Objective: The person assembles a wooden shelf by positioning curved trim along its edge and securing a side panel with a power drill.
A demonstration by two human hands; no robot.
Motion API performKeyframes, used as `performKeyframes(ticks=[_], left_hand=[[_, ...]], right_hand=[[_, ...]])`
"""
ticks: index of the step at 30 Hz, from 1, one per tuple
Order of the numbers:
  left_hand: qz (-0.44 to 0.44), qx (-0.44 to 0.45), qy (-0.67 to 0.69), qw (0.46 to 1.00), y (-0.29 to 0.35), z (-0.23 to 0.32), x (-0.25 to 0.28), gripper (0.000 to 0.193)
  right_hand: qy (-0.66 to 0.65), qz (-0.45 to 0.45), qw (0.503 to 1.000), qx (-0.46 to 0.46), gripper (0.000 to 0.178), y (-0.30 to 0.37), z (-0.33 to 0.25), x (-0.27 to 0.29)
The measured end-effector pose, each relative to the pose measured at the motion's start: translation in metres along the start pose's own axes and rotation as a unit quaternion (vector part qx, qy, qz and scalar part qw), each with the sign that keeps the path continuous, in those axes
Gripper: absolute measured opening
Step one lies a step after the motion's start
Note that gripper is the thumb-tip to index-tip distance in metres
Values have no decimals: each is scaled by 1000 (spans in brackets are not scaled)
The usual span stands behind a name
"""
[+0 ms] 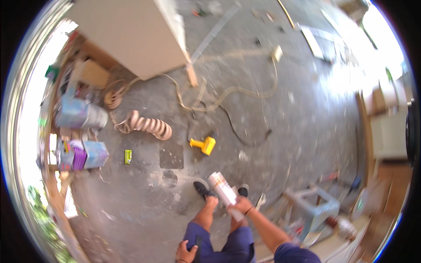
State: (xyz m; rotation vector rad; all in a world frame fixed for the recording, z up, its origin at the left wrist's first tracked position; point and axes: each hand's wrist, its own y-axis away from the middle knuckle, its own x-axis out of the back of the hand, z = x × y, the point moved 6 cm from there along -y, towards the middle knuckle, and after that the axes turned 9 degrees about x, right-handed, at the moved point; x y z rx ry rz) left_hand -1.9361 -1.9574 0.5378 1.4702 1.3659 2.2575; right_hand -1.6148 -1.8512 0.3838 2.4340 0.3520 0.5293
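My right hand (240, 205) is closed around a long white cylindrical tube (223, 189) with reddish print. The tube is tilted in front of my knees, its far end above the floor between my shoes; blur hides its details. My left hand (186, 253) lies with its fingers apart on my left thigh, against the dark blue shorts (204, 240), holding nothing. Beyond my feet a yellow heat gun or drill-like tool (204, 145) lies on the grey floor. Off to its left is a small yellow-green packet (128, 156).
A coiled pinkish hose (151, 126) and a pale cord (232, 92) spread over the floor. At the left, shelving holds metal cans (94, 153). A large beige panel (131, 35) stands at the far left. A grey-blue step stool (318, 204) and boxes (390, 184) are at the right.
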Motion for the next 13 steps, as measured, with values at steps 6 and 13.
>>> performKeyframes(ticks=[6,13], left_hand=[[-131,-79,305,940,-41,23,10,52],[-308,-132,703,627,-5,67,144,68]], right_hand=[[82,-185,958,205,76,28,-197,-11],[-39,-453,859,238,56,55,-394,-120]])
